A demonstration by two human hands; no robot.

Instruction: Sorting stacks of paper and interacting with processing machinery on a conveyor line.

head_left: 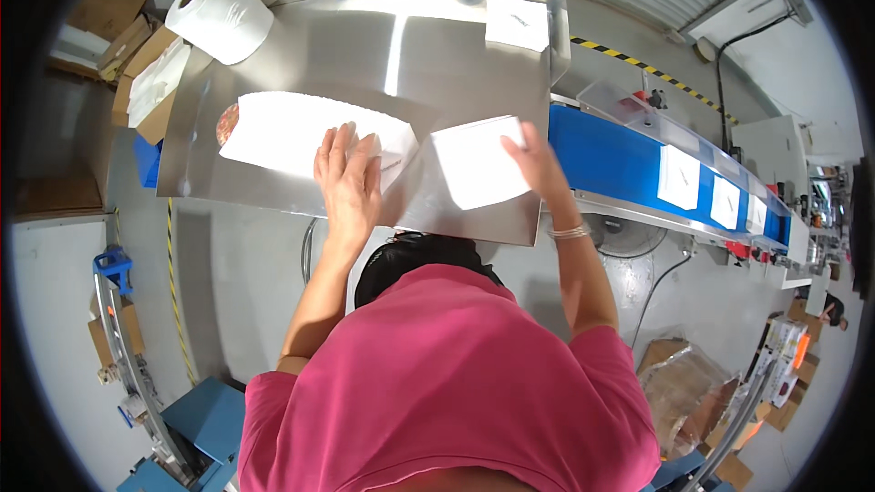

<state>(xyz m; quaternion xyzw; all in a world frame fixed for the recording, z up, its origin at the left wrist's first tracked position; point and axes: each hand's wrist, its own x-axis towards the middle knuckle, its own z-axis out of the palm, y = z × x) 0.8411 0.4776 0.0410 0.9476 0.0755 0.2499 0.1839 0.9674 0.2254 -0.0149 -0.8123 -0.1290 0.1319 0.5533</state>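
Note:
My left hand [349,169] lies with its fingers stretched out on the right part of a long, leaning row of white square packets [292,132] on the steel table. A reddish patterned face shows at the row's left end. To the right of the row is a separate white square packet [474,169], tilted a little. My right hand [536,162] has its thumb and fingers at that packet's right edge and seems to pinch it; slight blur softens the fingertips.
The steel table [355,46] has raised rims. A big white roll [223,14] stands at its far left corner, another white square packet [517,25] at the far right. On the right runs a blue conveyor belt [602,150] carrying several white packets. Cardboard boxes [150,64] stand at left.

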